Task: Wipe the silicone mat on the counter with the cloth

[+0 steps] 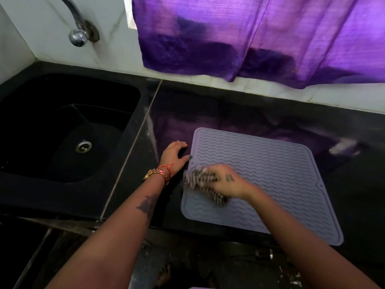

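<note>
A grey-lilac silicone mat with wavy ridges lies flat on the black counter, its near right corner at the counter's front edge. My right hand presses a striped black-and-white cloth onto the mat's left part; the cloth is blurred by motion. My left hand rests on the counter just left of the mat, fingers spread, thumb tip touching the mat's left edge. It holds nothing.
A black sink with a metal drain sits to the left, under a chrome tap. A purple curtain hangs over the back wall. A small pale smear lies on the counter right of the mat.
</note>
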### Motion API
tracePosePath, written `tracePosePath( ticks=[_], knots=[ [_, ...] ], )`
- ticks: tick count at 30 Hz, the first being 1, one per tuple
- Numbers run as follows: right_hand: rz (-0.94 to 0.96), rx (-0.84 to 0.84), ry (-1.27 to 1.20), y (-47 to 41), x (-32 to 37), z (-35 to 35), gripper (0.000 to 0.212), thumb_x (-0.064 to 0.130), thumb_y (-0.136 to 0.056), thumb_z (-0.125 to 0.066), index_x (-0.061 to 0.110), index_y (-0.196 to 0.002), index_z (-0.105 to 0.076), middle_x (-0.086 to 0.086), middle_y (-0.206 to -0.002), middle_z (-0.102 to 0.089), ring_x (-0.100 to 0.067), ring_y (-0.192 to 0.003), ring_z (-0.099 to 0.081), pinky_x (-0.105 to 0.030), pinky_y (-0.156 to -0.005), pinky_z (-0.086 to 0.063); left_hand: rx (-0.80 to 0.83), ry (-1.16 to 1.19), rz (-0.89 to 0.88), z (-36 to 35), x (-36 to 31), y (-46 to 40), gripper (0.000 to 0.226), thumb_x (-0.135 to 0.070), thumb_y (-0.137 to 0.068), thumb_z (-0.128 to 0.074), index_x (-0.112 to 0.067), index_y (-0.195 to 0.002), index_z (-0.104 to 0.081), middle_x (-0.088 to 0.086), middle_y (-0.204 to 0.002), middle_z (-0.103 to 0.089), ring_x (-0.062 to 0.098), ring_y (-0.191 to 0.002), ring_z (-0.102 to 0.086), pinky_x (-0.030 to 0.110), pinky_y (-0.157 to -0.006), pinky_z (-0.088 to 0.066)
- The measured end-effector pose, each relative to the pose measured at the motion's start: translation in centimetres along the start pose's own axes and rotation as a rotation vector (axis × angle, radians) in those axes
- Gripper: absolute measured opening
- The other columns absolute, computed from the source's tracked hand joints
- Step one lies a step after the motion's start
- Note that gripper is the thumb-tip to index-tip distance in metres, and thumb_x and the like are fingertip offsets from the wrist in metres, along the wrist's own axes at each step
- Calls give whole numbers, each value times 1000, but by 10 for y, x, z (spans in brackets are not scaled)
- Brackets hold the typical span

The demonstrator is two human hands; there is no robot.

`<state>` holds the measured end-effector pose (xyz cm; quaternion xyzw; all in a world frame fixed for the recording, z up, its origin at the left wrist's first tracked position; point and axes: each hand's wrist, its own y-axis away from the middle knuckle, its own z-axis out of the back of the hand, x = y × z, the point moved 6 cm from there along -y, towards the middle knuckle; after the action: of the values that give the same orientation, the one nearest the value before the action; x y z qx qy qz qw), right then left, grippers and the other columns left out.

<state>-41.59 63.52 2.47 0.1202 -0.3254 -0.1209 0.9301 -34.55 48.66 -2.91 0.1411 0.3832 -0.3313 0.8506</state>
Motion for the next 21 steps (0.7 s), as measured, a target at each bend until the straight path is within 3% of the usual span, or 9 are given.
tracePosePath(
  ticks=[1, 3, 7, 14, 21],
  knots=[
    [8, -127, 66, -6, -3, 9, 33, 24, -85, -64, 20, -117, -62, -2, -114, -67, -20, -106, -60, -33, -89, -47, 2, 5, -1, 0, 0, 0, 47, -17, -81, -67, -5, -124, -54, 12, -136, -50, 22, -135, -35, 28, -112, -24],
    [56, -190, 229, -16, 1, 8, 42, 17, -84, -62, 26, -125, -57, 2, -124, -61, -21, -115, -54, -34, -93, -44, 5, 11, 0, 1, 0, 0, 46, -16, -81, -67, -5, -124, -54, 12, -136, -50, 22, -135, -36, 28, -112, -25],
    [153, -89, 379, -18, 11, -15, 48, 13, -81, -60, 27, -127, -56, 5, -132, -54, -22, -113, -48, -34, -91, -40, 4, -4, -4, 1, -1, 0, 46, -14, -80, -68, -5, -123, -55, 12, -134, -52, 22, -134, -37, 29, -112, -27],
    [285, -14, 344, 8, 21, -33, 44, 9, -74, -61, 23, -116, -65, 4, -126, -60, -23, -109, -52, -31, -88, -40, 5, -35, -10, 1, -2, 1, 46, -16, -81, -67, -6, -123, -55, 10, -135, -52, 21, -134, -37, 27, -111, -25],
    [357, 54, 319, 39, 29, -45, 49, 0, -71, -55, 24, -112, -67, 3, -127, -61, -21, -117, -53, -34, -101, -40, 4, -39, -3, 0, -3, 1, 46, -16, -81, -67, -5, -124, -55, 10, -136, -51, 21, -135, -36, 29, -113, -24]
  ],
)
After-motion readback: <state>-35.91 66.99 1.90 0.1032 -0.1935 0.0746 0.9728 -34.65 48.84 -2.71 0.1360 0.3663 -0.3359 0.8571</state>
